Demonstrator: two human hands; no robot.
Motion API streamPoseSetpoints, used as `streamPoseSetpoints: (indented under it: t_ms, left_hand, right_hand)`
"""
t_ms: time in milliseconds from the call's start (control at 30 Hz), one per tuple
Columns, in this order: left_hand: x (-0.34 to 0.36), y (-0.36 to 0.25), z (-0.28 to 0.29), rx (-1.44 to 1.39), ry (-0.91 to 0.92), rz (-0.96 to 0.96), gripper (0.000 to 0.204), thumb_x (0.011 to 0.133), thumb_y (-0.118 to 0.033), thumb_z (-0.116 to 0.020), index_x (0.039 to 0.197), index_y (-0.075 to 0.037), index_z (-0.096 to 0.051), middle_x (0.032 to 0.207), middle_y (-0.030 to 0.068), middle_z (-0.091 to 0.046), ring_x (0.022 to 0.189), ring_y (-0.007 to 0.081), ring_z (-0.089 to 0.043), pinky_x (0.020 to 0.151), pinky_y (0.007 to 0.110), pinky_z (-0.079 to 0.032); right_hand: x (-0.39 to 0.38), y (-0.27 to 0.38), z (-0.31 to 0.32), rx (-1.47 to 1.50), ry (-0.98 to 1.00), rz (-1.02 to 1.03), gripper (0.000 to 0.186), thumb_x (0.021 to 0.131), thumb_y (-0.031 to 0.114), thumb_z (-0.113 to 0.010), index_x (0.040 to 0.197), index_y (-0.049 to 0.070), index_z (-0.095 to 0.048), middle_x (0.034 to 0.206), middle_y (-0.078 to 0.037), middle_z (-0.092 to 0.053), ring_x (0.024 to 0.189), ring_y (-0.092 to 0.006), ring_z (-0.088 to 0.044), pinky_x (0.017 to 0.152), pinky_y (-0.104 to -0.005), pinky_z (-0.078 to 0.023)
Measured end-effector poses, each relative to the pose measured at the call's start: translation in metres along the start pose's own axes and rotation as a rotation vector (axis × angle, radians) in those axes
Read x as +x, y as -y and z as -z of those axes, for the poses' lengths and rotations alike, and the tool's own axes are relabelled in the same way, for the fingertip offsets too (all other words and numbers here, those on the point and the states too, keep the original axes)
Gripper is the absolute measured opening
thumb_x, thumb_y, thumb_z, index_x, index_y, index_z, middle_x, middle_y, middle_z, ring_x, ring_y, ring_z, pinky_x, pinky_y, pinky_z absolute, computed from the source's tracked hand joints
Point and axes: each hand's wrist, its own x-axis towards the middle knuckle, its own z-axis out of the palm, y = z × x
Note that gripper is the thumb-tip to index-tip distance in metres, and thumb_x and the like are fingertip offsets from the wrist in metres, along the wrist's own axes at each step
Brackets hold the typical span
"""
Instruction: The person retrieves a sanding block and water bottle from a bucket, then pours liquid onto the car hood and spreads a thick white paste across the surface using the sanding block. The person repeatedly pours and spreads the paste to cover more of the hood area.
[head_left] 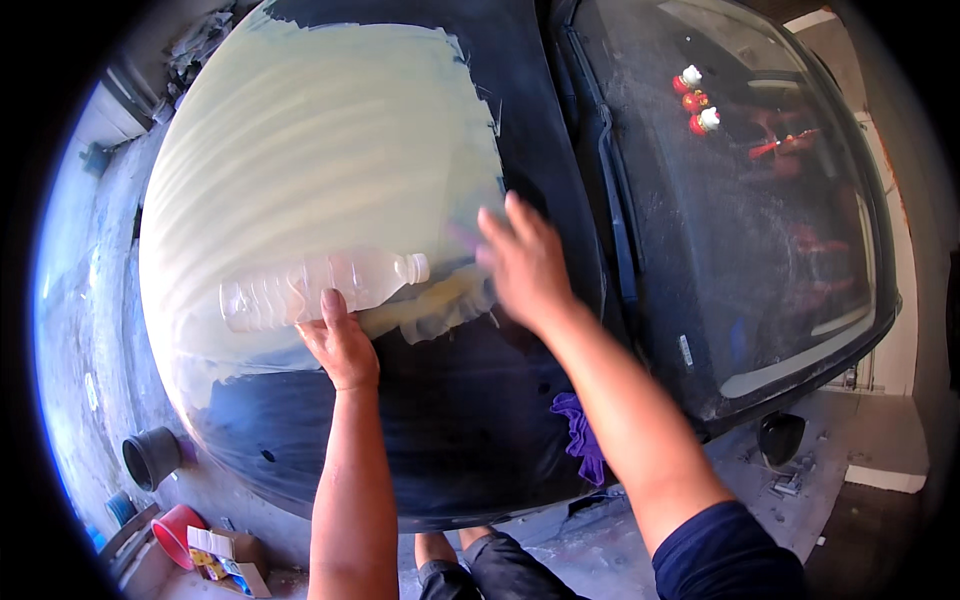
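A clear, ribbed plastic bottle lies sideways in my left hand, thumb up against its side. Its whitish neck end points right; whether a cap is on, I cannot make out. Just past that end is my right hand, smeared by motion, fingers apart and nothing visible in it. Both hands are over a dark car hood. A wide, pale cream filler-like coating with ragged edges covers much of the hood, and a rougher yellowish streak shows below the bottle.
A purple cloth hangs near the hood's close edge. To the right are a wiper, the windshield and a side mirror. A black bucket, a red basin and a cardboard box stand on the floor at left.
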Motion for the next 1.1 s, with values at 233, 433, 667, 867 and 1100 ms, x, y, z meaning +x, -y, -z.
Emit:
streamPoseSetpoints:
  t_ms: [233, 433, 667, 867, 1100]
  left_hand:
    - [0.004, 0.005, 0.01, -0.002, 0.046, 0.044, 0.052, 0.095, -0.028, -0.063, 0.135, -0.006, -0.039, 0.126, 0.0092, -0.052, 0.113, 0.0213, -0.054, 0.09, 0.039, -0.046]
    - [0.004, 0.0, 0.009, -0.004, 0.084, 0.019, 0.061, 0.095, -0.03, -0.062, 0.14, -0.001, -0.034, 0.134, 0.015, -0.046, 0.121, 0.0244, -0.049, 0.102, 0.04, -0.042]
    - [0.001, 0.001, 0.006, 0.012, 0.069, 0.055, 0.061, 0.095, -0.031, -0.063, 0.14, -0.001, -0.034, 0.132, 0.0146, -0.048, 0.117, 0.0221, -0.051, 0.096, 0.037, -0.045]
    - [0.005, -0.003, 0.016, 0.118, 0.078, 0.028, 0.059, 0.095, -0.03, -0.063, 0.139, -0.001, -0.036, 0.132, 0.0144, -0.048, 0.117, 0.0226, -0.051, 0.097, 0.038, -0.045]
    - [0.003, 0.008, 0.006, -0.031, 0.07, 0.065, 0.057, 0.096, -0.027, -0.062, 0.139, -0.001, -0.036, 0.135, 0.0154, -0.047, 0.122, 0.0252, -0.05, 0.103, 0.041, -0.042]
  right_hand:
    - [0.013, -0.019, -0.005, 0.042, 0.01, 0.015, 0.044, 0.084, 0.019, -0.07, 0.126, 0.007, -0.062, 0.136, -0.027, -0.049, 0.124, -0.0402, -0.049, 0.102, -0.0488, -0.039]
    - [-0.028, -0.003, 0.008, 0.098, 0.071, 0.1, 0.047, 0.082, 0.017, -0.072, 0.127, 0.01, -0.063, 0.14, -0.024, -0.047, 0.127, -0.0387, -0.047, 0.104, -0.0494, -0.037]
    - [0.022, -0.046, 0.001, 0.069, 0.101, 0.034, 0.047, 0.087, 0.022, -0.069, 0.132, 0.016, -0.06, 0.145, -0.02, -0.044, 0.132, -0.0358, -0.043, 0.11, -0.045, -0.034]
    - [-0.029, -0.008, 0.007, 0.12, 0.145, 0.135, 0.049, 0.083, 0.018, -0.072, 0.13, 0.014, -0.06, 0.143, -0.021, -0.043, 0.131, -0.0371, -0.043, 0.108, -0.0495, -0.032]
    - [0.058, -0.044, -0.017, 0.053, 0.025, 0.041, 0.042, 0.088, 0.021, -0.064, 0.129, 0.01, -0.06, 0.138, -0.024, -0.048, 0.125, -0.0396, -0.047, 0.105, -0.05, -0.035]
